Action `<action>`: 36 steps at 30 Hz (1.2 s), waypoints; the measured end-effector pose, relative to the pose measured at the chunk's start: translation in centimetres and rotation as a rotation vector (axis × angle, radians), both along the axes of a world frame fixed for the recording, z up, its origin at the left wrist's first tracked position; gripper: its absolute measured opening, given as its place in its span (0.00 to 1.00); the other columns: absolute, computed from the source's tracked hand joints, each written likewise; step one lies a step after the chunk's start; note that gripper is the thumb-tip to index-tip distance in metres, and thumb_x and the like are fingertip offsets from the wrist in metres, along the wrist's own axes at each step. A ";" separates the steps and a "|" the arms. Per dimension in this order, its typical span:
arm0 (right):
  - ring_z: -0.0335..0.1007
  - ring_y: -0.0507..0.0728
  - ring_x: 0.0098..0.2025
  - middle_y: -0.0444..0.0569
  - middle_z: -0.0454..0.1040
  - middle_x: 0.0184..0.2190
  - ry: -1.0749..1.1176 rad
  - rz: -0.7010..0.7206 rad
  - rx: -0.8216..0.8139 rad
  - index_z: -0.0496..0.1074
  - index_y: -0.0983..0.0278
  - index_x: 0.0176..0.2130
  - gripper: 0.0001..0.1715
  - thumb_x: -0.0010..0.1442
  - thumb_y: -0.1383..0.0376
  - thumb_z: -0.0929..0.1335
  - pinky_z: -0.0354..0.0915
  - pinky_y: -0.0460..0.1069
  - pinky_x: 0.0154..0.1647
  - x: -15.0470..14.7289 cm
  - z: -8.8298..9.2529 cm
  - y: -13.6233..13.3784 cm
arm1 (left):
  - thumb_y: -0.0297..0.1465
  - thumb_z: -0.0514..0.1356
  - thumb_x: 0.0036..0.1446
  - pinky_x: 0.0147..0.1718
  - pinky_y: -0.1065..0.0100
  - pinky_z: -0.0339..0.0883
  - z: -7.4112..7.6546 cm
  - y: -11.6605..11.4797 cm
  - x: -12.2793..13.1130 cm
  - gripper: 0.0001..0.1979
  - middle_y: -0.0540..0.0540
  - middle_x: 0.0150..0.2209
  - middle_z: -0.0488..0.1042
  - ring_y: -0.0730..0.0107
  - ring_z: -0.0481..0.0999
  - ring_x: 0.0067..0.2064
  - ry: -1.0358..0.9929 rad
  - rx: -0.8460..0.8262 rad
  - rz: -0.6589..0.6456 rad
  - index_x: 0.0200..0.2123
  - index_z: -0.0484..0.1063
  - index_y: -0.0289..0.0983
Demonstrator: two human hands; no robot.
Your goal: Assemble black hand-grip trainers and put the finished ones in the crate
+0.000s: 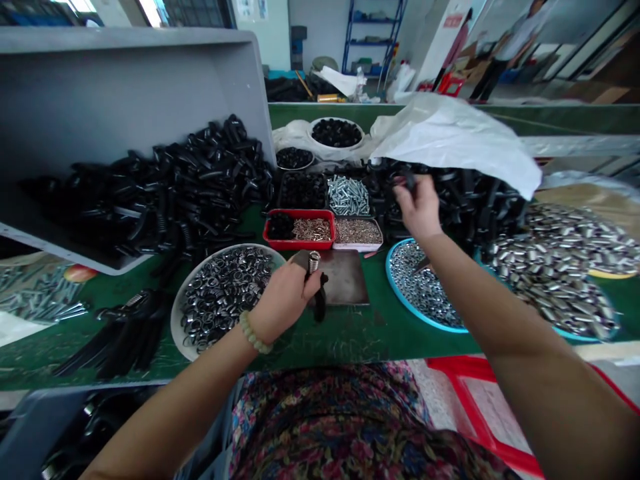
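Note:
My left hand point(280, 297), with a beaded bracelet at the wrist, is closed around a black lever-like part point(320, 303). A metal coil spring point(314, 261) stands up at the top of that hand. It is above the front left of a flat metal plate point(345, 277). Farther out, the fingers of my right hand point(421, 205) pinch a black part point(408, 179), blurred and partly hidden. That hand is at the left edge of a heap of black curved parts point(465, 200), partly under a white plastic sheet point(455, 137).
A grey bin point(150, 73) tipped on its side spills black handles point(200, 173). Metal rings point(227, 287) fill a round tray at left. Trays hold screws point(349, 195), small pins point(357, 231), small metal pieces point(425, 283) and metal sleeves point(560, 260). A red stool point(470, 387) stands below.

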State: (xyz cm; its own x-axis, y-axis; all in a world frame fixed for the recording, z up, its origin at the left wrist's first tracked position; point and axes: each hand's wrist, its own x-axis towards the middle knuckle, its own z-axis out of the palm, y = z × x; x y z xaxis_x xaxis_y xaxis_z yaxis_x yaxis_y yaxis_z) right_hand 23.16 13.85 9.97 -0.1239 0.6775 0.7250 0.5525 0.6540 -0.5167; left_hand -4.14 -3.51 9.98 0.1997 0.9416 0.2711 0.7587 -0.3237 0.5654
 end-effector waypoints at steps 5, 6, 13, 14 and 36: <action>0.63 0.49 0.17 0.44 0.69 0.30 0.475 0.176 -0.639 0.61 0.57 0.39 0.18 0.62 0.46 0.61 0.61 0.46 0.15 -4.1 -0.6 -11.4 | 0.41 0.46 0.65 0.32 0.68 0.62 -1.3 -1.1 0.7 0.18 0.48 0.29 0.70 0.69 0.67 0.30 -0.147 -0.279 -0.101 0.30 0.65 0.36; 0.62 0.49 0.16 0.43 0.68 0.28 0.506 0.251 -0.809 0.61 0.59 0.36 0.21 0.61 0.44 0.61 0.61 0.46 0.14 -4.9 -1.2 -13.5 | 0.43 0.46 0.65 0.32 0.68 0.62 -1.5 -1.3 1.0 0.19 0.47 0.30 0.71 0.69 0.68 0.31 -0.148 -0.311 -0.124 0.31 0.66 0.36; 0.61 0.49 0.13 0.39 0.61 0.20 0.503 0.305 -1.127 0.61 0.63 0.26 0.28 0.59 0.42 0.62 0.59 0.45 0.10 -6.9 -2.4 -19.0 | 0.47 0.45 0.64 0.27 0.67 0.62 -1.3 -2.3 2.7 0.23 0.45 0.26 0.72 0.66 0.70 0.27 0.083 -0.312 -0.151 0.29 0.68 0.36; 0.59 0.48 0.12 0.39 0.60 0.19 0.479 0.292 -1.124 0.61 0.63 0.25 0.28 0.59 0.42 0.61 0.56 0.45 0.09 -6.8 -2.2 -19.0 | 0.46 0.45 0.64 0.28 0.67 0.62 -1.2 -2.3 2.9 0.23 0.44 0.26 0.73 0.66 0.71 0.27 0.123 -0.295 -0.166 0.30 0.69 0.36; 0.51 0.48 0.16 0.40 0.55 0.20 0.576 0.200 -1.033 0.58 0.61 0.26 0.26 0.60 0.42 0.59 0.52 0.44 0.11 -9.1 -3.9 -21.8 | 0.46 0.45 0.64 0.32 0.66 0.66 -1.5 -3.3 2.7 0.25 0.40 0.28 0.75 0.62 0.75 0.30 0.359 -0.222 -0.264 0.35 0.73 0.33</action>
